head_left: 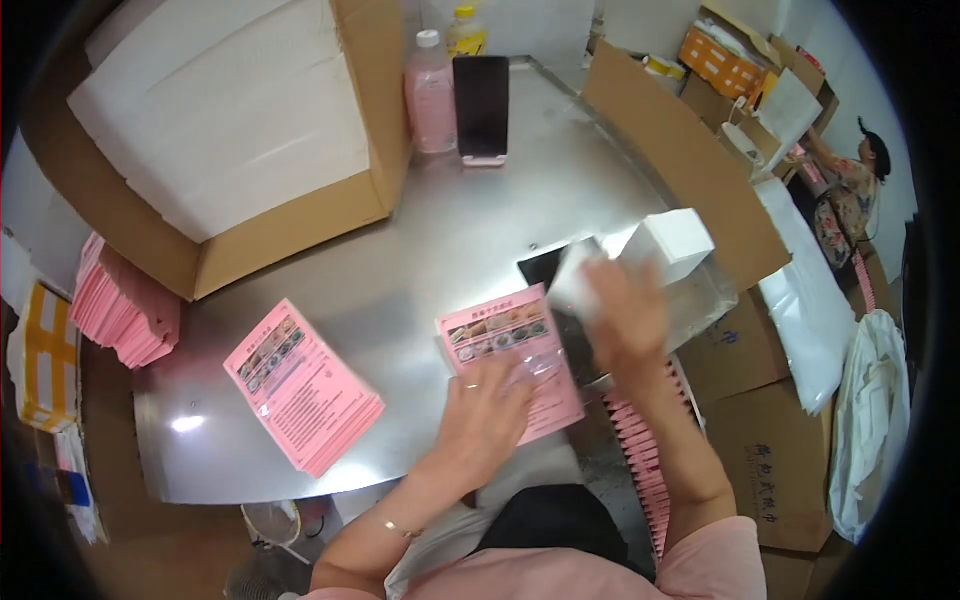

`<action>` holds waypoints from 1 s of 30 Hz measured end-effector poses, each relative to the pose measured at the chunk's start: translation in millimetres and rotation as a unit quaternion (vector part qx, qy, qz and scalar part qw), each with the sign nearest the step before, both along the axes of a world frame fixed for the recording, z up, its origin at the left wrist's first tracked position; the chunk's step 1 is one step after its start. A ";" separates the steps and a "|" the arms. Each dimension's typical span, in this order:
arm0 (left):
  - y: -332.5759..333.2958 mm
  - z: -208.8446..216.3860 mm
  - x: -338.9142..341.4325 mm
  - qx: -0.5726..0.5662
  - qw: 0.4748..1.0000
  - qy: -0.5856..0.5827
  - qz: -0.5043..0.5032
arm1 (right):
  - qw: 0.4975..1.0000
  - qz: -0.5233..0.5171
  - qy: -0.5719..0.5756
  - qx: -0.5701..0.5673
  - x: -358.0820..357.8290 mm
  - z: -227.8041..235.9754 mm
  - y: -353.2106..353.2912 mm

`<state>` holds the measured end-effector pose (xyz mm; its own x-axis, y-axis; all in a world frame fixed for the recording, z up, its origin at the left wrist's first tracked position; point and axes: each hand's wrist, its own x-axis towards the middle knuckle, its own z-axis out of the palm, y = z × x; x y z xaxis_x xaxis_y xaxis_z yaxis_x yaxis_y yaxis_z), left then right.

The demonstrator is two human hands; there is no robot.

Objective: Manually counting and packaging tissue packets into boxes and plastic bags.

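My left hand (485, 415) is closed over the lower part of a pink printed packet (500, 315) at the table's near edge. Clear, shiny film shows beside its fingertips. My right hand (628, 318), smeared by motion, is just right of the packet. Its fingers are around a blurred white block (574, 278), possibly folded paper; the exact grip is hard to make out. Close behind that hand stands a white box-shaped block (672, 245). A dark flat thing (543, 267) shows partly behind the blurred block. Left of my left hand lies a neat stack of pink printed packets (305, 390).
A large open cardboard box (290, 225) fills the back left, with more pink packets (125, 305) beside it. A pink bottle (431, 95) and a phone on a stand (482, 110) are at the back. Cardboard (680, 150) borders the right; another person (850, 185) is beyond.
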<state>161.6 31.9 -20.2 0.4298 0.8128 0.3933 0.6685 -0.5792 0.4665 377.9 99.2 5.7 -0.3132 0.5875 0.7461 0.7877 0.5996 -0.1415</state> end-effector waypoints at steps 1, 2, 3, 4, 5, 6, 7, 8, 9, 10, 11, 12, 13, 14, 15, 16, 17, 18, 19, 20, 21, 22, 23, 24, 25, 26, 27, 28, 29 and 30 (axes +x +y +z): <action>8.3 -4.7 -6.4 0.004 0.999 -0.051 -0.010 | 0.996 0.051 -0.071 0.001 -9.4 -17.9 -15.4; 13.1 -5.3 -12.9 0.008 0.998 -0.062 -0.027 | 0.982 0.125 -0.136 -0.032 -20.5 -24.3 -43.0; 10.0 1.4 -24.8 0.003 1.000 0.023 0.006 | 0.947 0.209 -0.202 -0.134 -30.1 -42.5 -78.4; 7.4 5.5 -39.3 -0.002 0.991 0.123 0.058 | 0.952 0.277 -0.095 -0.089 -41.7 -24.5 -90.7; 9.3 8.7 -34.5 0.003 0.991 0.125 0.054 | 0.954 0.272 -0.094 -0.084 -45.4 -28.2 -76.2; 8.4 10.3 -23.3 -0.004 0.992 0.093 0.086 | 0.976 0.168 -0.123 -0.068 -47.8 -35.4 -48.0; 6.6 11.4 -11.7 -0.011 0.992 0.059 0.112 | 0.985 0.056 -0.154 -0.055 -50.5 -33.7 -24.5; 10.1 2.0 -2.7 0.002 0.991 0.048 0.122 | 0.963 0.047 -0.223 -0.142 -59.0 -22.6 -4.3; 10.2 1.3 2.8 0.002 0.993 0.042 0.112 | 0.962 0.037 -0.228 -0.144 -69.9 -21.9 -5.3; 13.7 0.1 7.4 0.010 0.989 0.022 0.148 | 0.950 0.046 -0.259 -0.170 -81.6 -22.7 -4.2; 19.8 -2.4 6.9 0.017 0.982 0.006 0.187 | 0.936 0.059 -0.287 -0.194 -86.5 -26.8 -3.0; 21.9 -3.2 -1.2 0.062 0.976 0.049 0.201 | 0.960 0.179 -0.093 -0.196 -82.6 -30.0 -10.3; 17.6 -2.3 -2.1 0.065 0.978 0.041 0.195 | 0.961 0.171 -0.100 -0.194 -63.4 -26.4 -11.8; 12.1 1.0 -8.3 0.053 0.979 0.084 0.177 | 0.980 0.135 -0.080 -0.124 -40.0 -14.3 -13.5; 10.6 2.6 -10.9 0.039 0.978 0.127 0.158 | 0.992 0.098 -0.059 -0.055 -17.5 -4.3 -15.0; 10.0 3.9 -8.9 0.046 0.969 0.156 0.189 | 0.996 -0.031 -0.074 -0.043 1.9 8.3 -4.1; 4.8 2.6 -10.3 0.038 0.969 0.161 0.181 | 0.981 -0.166 -0.090 -0.038 19.4 21.5 8.7; 7.0 2.4 -9.7 0.019 0.967 0.153 0.204 | 0.967 -0.230 -0.114 0.004 34.8 32.5 20.7; 13.9 2.4 -6.5 0.004 0.962 0.142 0.233 | 0.946 -0.288 -0.136 0.053 48.2 36.5 33.3; 14.7 2.1 -2.8 0.030 0.963 0.141 0.229 | 0.943 -0.297 -0.142 0.059 62.2 28.8 37.6; 14.9 3.0 -0.9 0.034 0.964 0.136 0.225 | 0.948 -0.295 -0.122 0.007 73.9 16.5 44.4; 15.3 4.6 -0.5 0.060 0.965 0.136 0.216 | 0.950 -0.292 -0.101 -0.045 84.6 9.1 48.2; 13.0 5.6 -1.9 0.081 0.964 0.141 0.210 | 0.950 -0.290 -0.103 -0.047 87.1 7.9 47.9; 12.6 8.6 -2.2 0.077 0.964 0.141 0.211 | 0.954 -0.283 -0.088 -0.042 89.2 6.9 48.3; 14.0 13.5 -1.7 0.065 0.965 0.156 0.201 | 0.958 -0.275 -0.073 -0.039 90.9 6.3 49.3; 12.6 17.6 -3.4 0.053 0.965 0.174 0.187 | 0.961 -0.270 -0.048 -0.046 89.0 12.7 52.0; 9.5 19.3 -4.3 0.050 0.965 0.176 0.186 | 0.960 -0.271 -0.046 -0.050 89.5 10.4 50.3; 6.3 20.7 -4.4 0.019 0.967 0.176 0.180 | 0.966 -0.253 -0.033 -0.043 91.5 7.6 47.6; 6.0 22.7 -5.0 -0.007 0.968 0.176 0.179 | 0.972 -0.233 -0.017 -0.031 92.1 6.8 48.8; 6.1 16.6 -3.3 -0.005 0.968 0.178 0.180 | 0.972 -0.232 -0.014 -0.030 94.4 5.1 48.7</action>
